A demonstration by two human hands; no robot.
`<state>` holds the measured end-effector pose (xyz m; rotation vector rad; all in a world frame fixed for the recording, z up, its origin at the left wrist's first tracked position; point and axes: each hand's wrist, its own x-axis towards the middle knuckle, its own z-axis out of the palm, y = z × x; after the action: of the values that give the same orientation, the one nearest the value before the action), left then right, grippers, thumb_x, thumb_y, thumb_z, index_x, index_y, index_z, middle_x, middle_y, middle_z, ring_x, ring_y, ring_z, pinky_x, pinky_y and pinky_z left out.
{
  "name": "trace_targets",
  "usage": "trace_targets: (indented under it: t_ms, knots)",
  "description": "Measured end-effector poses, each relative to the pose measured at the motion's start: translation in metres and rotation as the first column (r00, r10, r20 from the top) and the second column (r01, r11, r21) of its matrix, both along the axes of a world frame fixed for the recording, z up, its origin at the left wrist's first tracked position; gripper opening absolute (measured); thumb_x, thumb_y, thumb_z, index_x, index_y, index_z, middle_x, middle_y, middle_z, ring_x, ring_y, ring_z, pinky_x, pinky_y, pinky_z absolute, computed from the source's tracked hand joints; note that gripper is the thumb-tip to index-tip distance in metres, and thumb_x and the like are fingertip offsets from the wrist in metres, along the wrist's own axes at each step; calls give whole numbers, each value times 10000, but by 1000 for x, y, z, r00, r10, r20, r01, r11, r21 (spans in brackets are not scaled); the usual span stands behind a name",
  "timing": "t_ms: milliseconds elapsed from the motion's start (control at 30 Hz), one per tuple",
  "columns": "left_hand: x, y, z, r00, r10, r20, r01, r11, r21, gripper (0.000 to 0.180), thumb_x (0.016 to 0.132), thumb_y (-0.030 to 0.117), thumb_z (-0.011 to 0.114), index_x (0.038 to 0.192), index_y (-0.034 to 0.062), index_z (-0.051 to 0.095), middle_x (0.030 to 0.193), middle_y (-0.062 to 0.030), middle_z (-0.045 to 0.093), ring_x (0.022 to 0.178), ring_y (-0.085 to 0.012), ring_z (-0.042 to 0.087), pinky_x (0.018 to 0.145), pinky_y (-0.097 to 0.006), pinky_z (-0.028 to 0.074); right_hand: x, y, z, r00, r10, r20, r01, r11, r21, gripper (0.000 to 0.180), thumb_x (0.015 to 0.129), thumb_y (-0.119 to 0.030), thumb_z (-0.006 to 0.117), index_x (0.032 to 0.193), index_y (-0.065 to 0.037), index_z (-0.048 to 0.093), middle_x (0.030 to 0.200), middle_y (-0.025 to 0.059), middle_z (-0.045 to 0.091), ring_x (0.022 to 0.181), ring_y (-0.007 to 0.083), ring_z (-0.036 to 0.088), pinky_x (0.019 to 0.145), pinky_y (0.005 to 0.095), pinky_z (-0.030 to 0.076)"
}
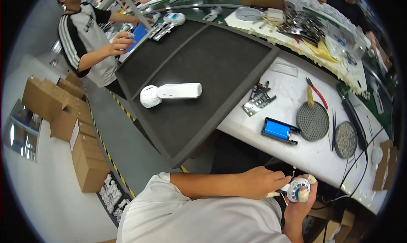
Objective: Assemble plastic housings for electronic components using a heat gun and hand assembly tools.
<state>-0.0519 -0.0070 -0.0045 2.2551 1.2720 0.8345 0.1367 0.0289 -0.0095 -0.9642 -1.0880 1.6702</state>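
Close to my body, my right hand [302, 202] is closed around a small white round device head [298, 189] with slots in its rim and a blue centre. Pale finger covers sit on some of its fingertips. My left hand [265, 182] reaches in from the left, its fingers drawn together against the device's left side. What those fingers pinch is too small to tell; thin white wires show beside them. On the bench just beyond lies a black housing with a blue battery pack [277, 129].
A white device with a round head [180, 90] lies on a raised dark mat [182, 56]. On the white bench [237, 122] are circuit boards [257, 102], red-handled pliers [319, 95], a round perforated grey pad [313, 121] and tweezers [333, 128]. A co-worker [91, 43] stands far left, near stacked cartons [87, 158].
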Motion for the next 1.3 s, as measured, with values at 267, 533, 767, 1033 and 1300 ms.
trace_targets:
  t_ms: [267,533,767,1033,1300]
  knots:
    - [-15,2,-4,992,2,128,-2,1000,3,586,758,196,732,1242,-42,502,1026,-132,570,709,-278,635,557,-361,526,-20,5,11,995,-60,-81,51,992,-113,399,912,-368,573,1161,-71,480,908,59,584,622,103,552,372,191,356]
    - [-29,-2,-2,957,82,277,-129,979,156,633,755,229,741,1276,-26,488,1160,-148,573,787,-298,659,622,-352,551,-36,13,20,999,-15,-41,10,992,-129,443,940,-428,498,1211,-77,487,932,57,596,639,108,565,376,201,368]
    - [-46,-10,13,918,139,372,-206,967,149,650,760,256,737,1279,-39,481,1240,-197,543,899,-317,643,731,-363,548,-47,14,35,1000,-16,-13,15,996,-86,440,956,-428,474,1238,-91,471,937,66,581,667,107,563,389,199,379]
    - [-87,9,1,915,298,271,-384,850,362,537,750,236,735,1171,-36,542,1230,-184,550,1050,-322,581,849,-385,503,-47,24,39,995,-76,-64,72,996,-56,409,978,-405,440,1249,-99,458,972,87,568,662,97,541,397,188,372]
    - [-104,44,-1,893,366,261,-445,807,390,488,732,160,704,1158,-22,553,1312,-190,478,1222,-358,442,1006,-469,372,-40,46,34,988,-155,-18,155,988,-21,403,976,-413,452,1237,-106,463,971,81,571,676,93,540,409,189,370]
